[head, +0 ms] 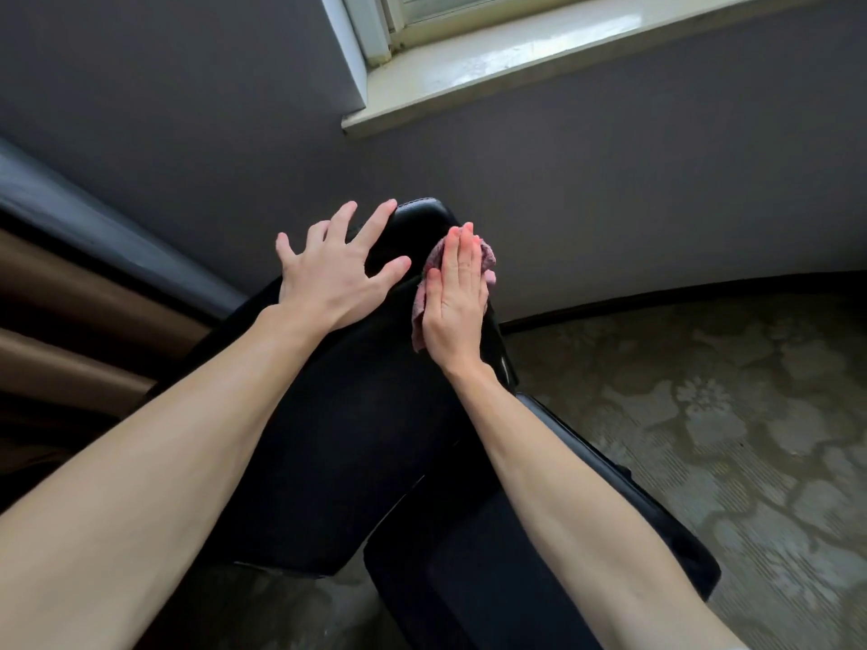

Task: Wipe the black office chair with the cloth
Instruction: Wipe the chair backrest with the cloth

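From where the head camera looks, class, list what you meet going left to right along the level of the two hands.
Brown and dark furniture edge → left hand, spread on the black office chair → right hand, flat on the pink cloth → grey wall.

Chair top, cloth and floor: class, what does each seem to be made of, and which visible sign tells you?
Chair top: probably leather or vinyl, smooth with a soft sheen. Cloth under the right hand: pink terry-like fabric, fuzzy and crumpled. Floor: likely carpet, matte with a woven flower pattern.
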### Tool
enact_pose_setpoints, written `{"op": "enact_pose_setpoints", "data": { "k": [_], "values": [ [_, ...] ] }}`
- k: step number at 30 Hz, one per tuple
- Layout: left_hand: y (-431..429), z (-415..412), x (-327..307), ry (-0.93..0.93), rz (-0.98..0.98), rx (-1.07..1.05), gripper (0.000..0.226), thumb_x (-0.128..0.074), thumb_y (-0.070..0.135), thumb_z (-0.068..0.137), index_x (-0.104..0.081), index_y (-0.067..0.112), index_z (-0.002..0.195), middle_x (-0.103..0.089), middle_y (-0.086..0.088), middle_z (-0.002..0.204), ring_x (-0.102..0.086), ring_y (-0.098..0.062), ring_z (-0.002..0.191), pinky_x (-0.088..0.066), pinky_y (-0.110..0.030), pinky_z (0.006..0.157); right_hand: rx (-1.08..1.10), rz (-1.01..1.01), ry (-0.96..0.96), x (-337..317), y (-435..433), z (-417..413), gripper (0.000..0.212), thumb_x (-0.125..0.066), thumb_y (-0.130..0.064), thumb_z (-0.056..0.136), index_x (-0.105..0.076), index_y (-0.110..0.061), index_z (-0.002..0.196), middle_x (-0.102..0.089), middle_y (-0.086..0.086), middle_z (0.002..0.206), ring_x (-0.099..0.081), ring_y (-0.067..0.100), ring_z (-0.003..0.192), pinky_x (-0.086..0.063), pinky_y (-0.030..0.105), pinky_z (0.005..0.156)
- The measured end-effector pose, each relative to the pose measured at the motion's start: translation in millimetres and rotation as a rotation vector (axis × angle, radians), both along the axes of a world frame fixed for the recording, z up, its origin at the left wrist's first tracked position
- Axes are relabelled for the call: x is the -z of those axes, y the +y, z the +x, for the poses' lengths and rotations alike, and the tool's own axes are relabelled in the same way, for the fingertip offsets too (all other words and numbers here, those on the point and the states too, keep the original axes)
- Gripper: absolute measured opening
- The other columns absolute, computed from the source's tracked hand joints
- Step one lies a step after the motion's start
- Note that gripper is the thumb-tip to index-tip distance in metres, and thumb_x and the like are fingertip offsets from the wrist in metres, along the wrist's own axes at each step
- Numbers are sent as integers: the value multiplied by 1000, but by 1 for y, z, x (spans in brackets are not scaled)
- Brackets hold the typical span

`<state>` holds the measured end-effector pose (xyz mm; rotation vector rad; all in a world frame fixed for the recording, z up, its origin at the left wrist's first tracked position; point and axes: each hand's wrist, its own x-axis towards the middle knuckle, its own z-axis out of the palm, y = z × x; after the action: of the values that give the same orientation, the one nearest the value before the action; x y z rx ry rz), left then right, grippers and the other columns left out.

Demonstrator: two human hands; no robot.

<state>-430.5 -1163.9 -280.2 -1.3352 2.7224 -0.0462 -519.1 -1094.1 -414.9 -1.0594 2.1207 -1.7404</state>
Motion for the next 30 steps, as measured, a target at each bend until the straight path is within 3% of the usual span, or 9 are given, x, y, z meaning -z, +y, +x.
{"op": "enact_pose_setpoints", "data": {
  "k": [3, 6, 10, 14, 17, 20, 24, 27, 30],
  "values": [
    [3, -4, -2, 1, 22, 11, 65, -31, 69, 93, -1, 57, 149, -8, 3, 165, -11, -23, 150, -2, -64, 116, 44, 20, -265, 16, 15, 1, 54, -28, -31, 106, -13, -16, 156, -9, -1, 164, -2, 5, 150, -6, 36, 123],
    [6, -10, -4, -3, 40, 28, 64, -32, 68, 94, 0, 57, 149, -8, 4, 165, -9, -22, 150, 0, -64, 116, 51, 12, -380, 26, 25, -6, 53, -28, -28, 106, -15, -14, 156, -12, -2, 164, -5, 3, 149, -9, 39, 124],
    [10, -23, -7, -1, 57, 70, 64, -32, 69, 94, 0, 59, 148, -7, 5, 165, -8, -21, 150, 2, -63, 116, 30, -69, -342, -2, 25, -33, 50, -29, -20, 106, -20, -8, 154, -17, 3, 163, -8, 3, 148, -7, 27, 123],
    [16, -43, -6, -4, 66, 130, 64, -32, 70, 93, 0, 61, 147, -6, 6, 165, -5, -19, 151, 5, -63, 116, 22, -140, -229, -36, 19, -75, 49, -32, -20, 105, -29, -4, 151, -28, 8, 159, -20, 3, 144, -15, 21, 120],
    [23, -61, -5, -11, 62, 171, 64, -33, 71, 92, 1, 63, 145, -2, 7, 165, -3, -19, 151, 4, -67, 114, -9, -112, -228, -48, 33, -100, 46, -32, -27, 106, -35, -14, 150, -40, 0, 154, -34, 3, 140, -25, 27, 118],
    [31, -76, -6, -8, 58, 201, 65, -33, 71, 91, 2, 63, 145, 2, 8, 165, -3, -20, 151, 1, -70, 112, 13, -80, -261, -27, 62, -106, 44, -30, -35, 106, -41, -24, 147, -48, -6, 148, -41, 5, 136, -32, 26, 114],
    [42, -86, -6, -15, 46, 246, 66, -33, 74, 90, 3, 64, 145, 5, 8, 165, -3, -21, 151, -2, -71, 112, 83, 109, -464, 30, 100, -103, 52, -19, -71, 95, -46, -51, 134, -62, -10, 127, -56, 24, 123, -45, 51, 104],
    [45, -89, -9, -33, 60, 255, 67, -33, 74, 90, 4, 64, 145, 7, 9, 165, -2, -19, 151, -3, -69, 114, 126, 82, -509, 24, 106, -107, 45, -25, -59, 101, -53, -43, 130, -65, -12, 120, -59, 16, 118, -46, 46, 103],
    [47, -87, -12, -26, 67, 269, 68, -35, 73, 90, 3, 63, 146, 5, 9, 165, -2, -18, 151, -4, -67, 115, 101, -70, -489, -13, 97, -115, 35, -29, -38, 106, -58, -32, 126, -69, -21, 97, -61, -6, 103, -46, 28, 100]
  ]
}}
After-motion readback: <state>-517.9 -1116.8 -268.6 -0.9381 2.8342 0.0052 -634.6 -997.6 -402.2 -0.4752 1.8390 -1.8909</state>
